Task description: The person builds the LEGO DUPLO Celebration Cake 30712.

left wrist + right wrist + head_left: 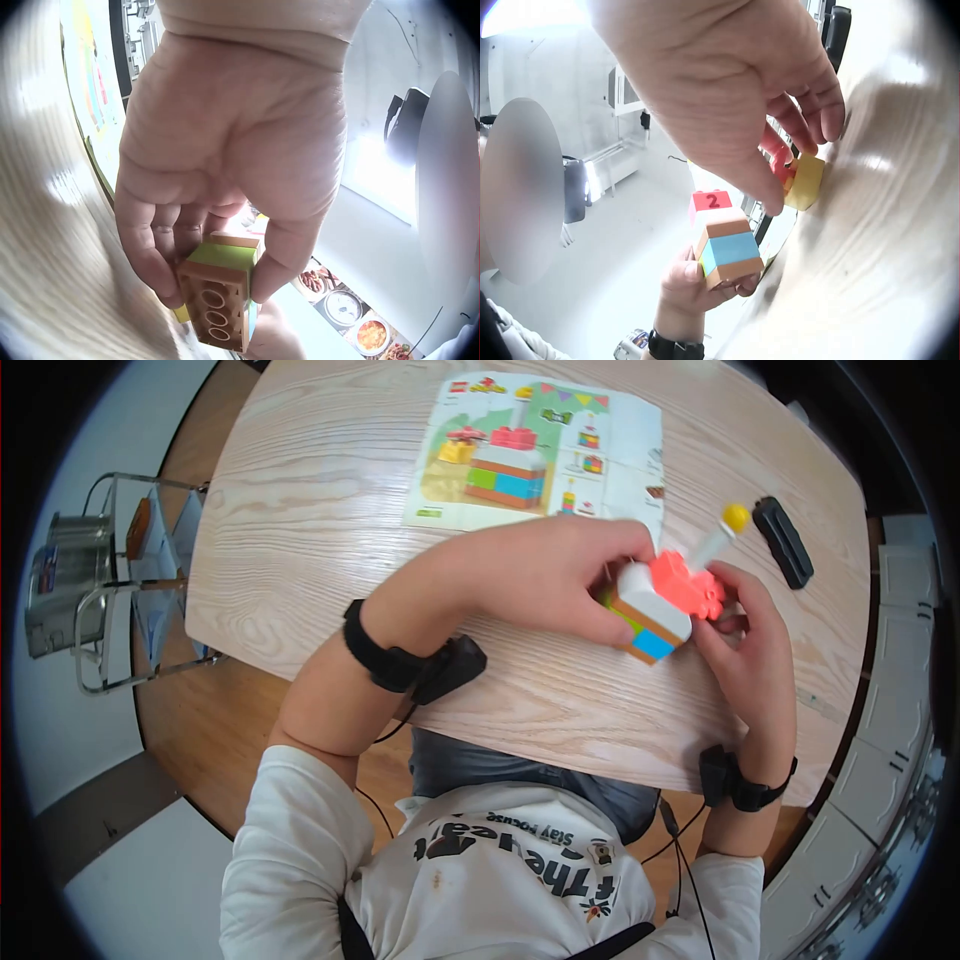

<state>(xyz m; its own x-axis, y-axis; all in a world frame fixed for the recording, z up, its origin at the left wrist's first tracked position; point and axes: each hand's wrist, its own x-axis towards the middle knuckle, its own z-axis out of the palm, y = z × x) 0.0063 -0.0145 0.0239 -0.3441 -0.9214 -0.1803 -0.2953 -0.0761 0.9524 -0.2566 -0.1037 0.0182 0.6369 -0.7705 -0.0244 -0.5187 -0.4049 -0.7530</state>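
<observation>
My left hand grips a toy brick cake of brown, green, blue and white bricks, tilted over the table. Its open brown underside faces the left wrist camera. On top is a red brick marked 2, and a white candle with a yellow tip rises from it in the head view. My right hand pinches a red flower piece beside the cake. A yellow brick adjoins that piece close over the tabletop in the right wrist view, hidden from the head camera.
A printed building sheet lies flat at the back of the wooden table. A black elongated case rests at the right. A metal rack stands left of the table, and white cabinets line the right side.
</observation>
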